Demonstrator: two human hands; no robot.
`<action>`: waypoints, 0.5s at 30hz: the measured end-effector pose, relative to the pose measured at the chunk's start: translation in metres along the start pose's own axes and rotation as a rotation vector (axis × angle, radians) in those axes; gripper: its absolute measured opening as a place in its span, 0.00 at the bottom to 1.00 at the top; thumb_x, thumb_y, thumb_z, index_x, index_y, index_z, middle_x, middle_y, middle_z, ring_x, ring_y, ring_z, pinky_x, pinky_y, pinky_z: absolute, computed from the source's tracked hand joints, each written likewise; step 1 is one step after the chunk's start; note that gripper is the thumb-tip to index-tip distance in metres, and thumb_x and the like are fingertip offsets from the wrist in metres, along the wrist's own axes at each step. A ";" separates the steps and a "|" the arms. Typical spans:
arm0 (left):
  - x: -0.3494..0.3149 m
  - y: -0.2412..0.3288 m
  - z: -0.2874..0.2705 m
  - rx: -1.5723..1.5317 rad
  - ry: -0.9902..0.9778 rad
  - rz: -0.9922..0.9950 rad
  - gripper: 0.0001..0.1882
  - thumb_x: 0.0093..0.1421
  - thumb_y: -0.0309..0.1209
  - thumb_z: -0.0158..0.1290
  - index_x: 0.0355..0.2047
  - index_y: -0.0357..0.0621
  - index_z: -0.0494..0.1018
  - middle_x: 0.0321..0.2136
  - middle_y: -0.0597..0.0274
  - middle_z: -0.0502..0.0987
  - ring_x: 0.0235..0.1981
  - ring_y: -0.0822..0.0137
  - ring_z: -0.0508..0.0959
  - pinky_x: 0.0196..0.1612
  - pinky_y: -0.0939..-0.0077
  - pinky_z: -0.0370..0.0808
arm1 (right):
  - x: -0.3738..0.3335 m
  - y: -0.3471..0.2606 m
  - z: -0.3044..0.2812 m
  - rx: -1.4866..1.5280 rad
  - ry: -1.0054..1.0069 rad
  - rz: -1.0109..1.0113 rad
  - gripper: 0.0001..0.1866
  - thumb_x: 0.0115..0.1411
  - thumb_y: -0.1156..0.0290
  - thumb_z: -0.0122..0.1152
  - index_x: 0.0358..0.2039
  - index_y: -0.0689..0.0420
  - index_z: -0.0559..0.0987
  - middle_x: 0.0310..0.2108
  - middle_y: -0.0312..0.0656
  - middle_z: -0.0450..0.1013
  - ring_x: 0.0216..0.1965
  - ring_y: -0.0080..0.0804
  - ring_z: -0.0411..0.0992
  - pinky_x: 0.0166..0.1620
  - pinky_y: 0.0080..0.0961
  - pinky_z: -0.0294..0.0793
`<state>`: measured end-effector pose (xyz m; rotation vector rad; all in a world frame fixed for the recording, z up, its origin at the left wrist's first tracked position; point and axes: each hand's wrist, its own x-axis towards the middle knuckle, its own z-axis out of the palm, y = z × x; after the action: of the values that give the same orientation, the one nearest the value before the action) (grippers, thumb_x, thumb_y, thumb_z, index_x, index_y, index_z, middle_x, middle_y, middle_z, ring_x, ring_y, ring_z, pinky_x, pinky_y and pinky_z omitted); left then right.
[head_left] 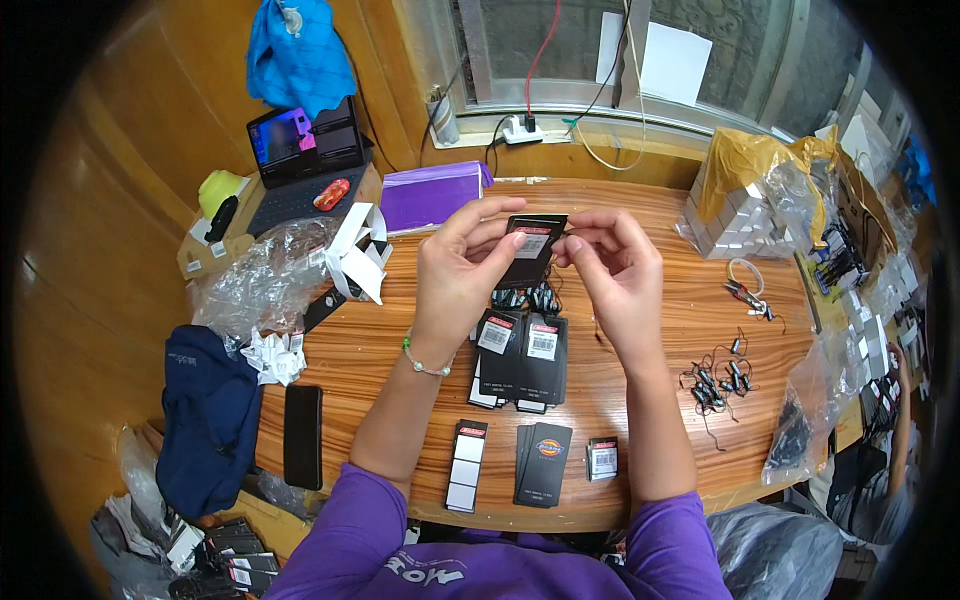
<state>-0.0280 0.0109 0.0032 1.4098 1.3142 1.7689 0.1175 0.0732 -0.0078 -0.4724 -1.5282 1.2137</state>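
Head view: your left fingers (497,258) are pinching cards (520,275); your right fingers (590,262) are narrow, hold unclear. Cards are looking light, stiff; grip edges.

Glossy brown panelling (110,170) covers the wall at left. Beyond the striped wooden table (720,300), a metal-framed window (745,55) with dim, patterned panes stands over a pale sill (665,135). Even light falls across the table.

Even indoor light covers the table (350,360); glare flecks clear plastic (265,275) by its far left corner; fisheye distortion bows its near edge
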 end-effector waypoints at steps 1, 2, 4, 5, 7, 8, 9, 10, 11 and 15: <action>0.000 0.000 0.001 -0.005 0.006 -0.013 0.13 0.54 0.20 0.54 0.40 0.35 0.71 0.32 0.59 0.78 0.33 0.77 0.76 0.37 0.88 0.72 | 0.000 0.002 0.002 0.014 0.003 -0.010 0.04 0.54 0.82 0.53 0.32 0.66 0.72 0.27 0.41 0.73 0.28 0.21 0.72 0.33 0.16 0.72; 0.000 -0.001 0.001 0.005 0.002 -0.011 0.12 0.53 0.19 0.54 0.40 0.36 0.71 0.32 0.60 0.78 0.33 0.78 0.76 0.36 0.89 0.72 | -0.001 0.003 0.004 0.027 0.006 -0.020 0.04 0.53 0.82 0.53 0.31 0.66 0.71 0.25 0.40 0.73 0.28 0.21 0.72 0.33 0.16 0.72; 0.002 -0.003 0.000 0.029 -0.001 0.003 0.12 0.53 0.19 0.54 0.39 0.36 0.70 0.31 0.61 0.78 0.31 0.79 0.75 0.34 0.90 0.71 | 0.003 0.005 0.006 0.020 -0.005 -0.041 0.04 0.53 0.83 0.53 0.30 0.65 0.70 0.24 0.40 0.72 0.27 0.21 0.72 0.32 0.16 0.72; 0.003 -0.003 0.000 0.039 0.003 0.011 0.12 0.53 0.19 0.54 0.39 0.36 0.71 0.30 0.62 0.78 0.31 0.79 0.75 0.34 0.91 0.71 | 0.004 0.005 0.007 0.019 -0.003 -0.048 0.04 0.52 0.83 0.53 0.30 0.66 0.70 0.24 0.39 0.72 0.27 0.21 0.72 0.32 0.16 0.72; 0.003 -0.006 0.001 0.058 0.010 0.015 0.12 0.53 0.19 0.55 0.39 0.36 0.71 0.29 0.63 0.77 0.31 0.80 0.75 0.33 0.91 0.71 | 0.004 0.006 0.009 -0.003 0.004 -0.060 0.04 0.52 0.83 0.53 0.30 0.66 0.70 0.24 0.39 0.72 0.26 0.21 0.72 0.31 0.16 0.71; 0.003 -0.006 0.002 0.050 0.011 0.015 0.12 0.53 0.19 0.55 0.39 0.36 0.71 0.29 0.63 0.77 0.31 0.80 0.75 0.33 0.91 0.71 | 0.004 0.007 0.010 -0.024 0.009 -0.070 0.04 0.52 0.83 0.53 0.30 0.66 0.71 0.24 0.39 0.71 0.26 0.21 0.71 0.31 0.16 0.71; 0.003 -0.005 0.003 0.042 0.012 0.016 0.12 0.52 0.19 0.55 0.38 0.36 0.71 0.29 0.63 0.77 0.31 0.79 0.75 0.33 0.91 0.71 | 0.004 0.008 0.010 -0.043 0.012 -0.081 0.03 0.52 0.83 0.53 0.29 0.66 0.71 0.23 0.38 0.71 0.25 0.20 0.71 0.31 0.15 0.70; 0.002 -0.005 0.005 0.035 0.014 0.017 0.12 0.52 0.19 0.55 0.38 0.36 0.71 0.30 0.63 0.77 0.31 0.79 0.75 0.33 0.91 0.71 | 0.004 0.008 0.010 -0.085 0.022 -0.107 0.03 0.52 0.83 0.53 0.29 0.66 0.71 0.23 0.38 0.71 0.25 0.20 0.71 0.30 0.15 0.70; 0.001 -0.004 0.007 0.029 0.012 0.022 0.12 0.52 0.19 0.55 0.38 0.36 0.71 0.30 0.62 0.77 0.31 0.79 0.76 0.34 0.90 0.72 | 0.003 0.009 0.010 -0.127 0.031 -0.134 0.03 0.52 0.83 0.53 0.29 0.66 0.71 0.23 0.38 0.71 0.25 0.20 0.70 0.30 0.15 0.70; -0.003 0.000 0.013 0.021 -0.005 0.050 0.12 0.52 0.19 0.55 0.38 0.35 0.72 0.32 0.61 0.77 0.32 0.76 0.76 0.35 0.88 0.74 | 0.003 0.012 0.010 -0.140 0.073 -0.189 0.02 0.52 0.83 0.52 0.29 0.65 0.71 0.24 0.38 0.71 0.24 0.19 0.69 0.29 0.15 0.69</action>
<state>-0.0151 0.0126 0.0020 1.4690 1.3099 1.7876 0.1037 0.0763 -0.0156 -0.4486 -1.5637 0.9389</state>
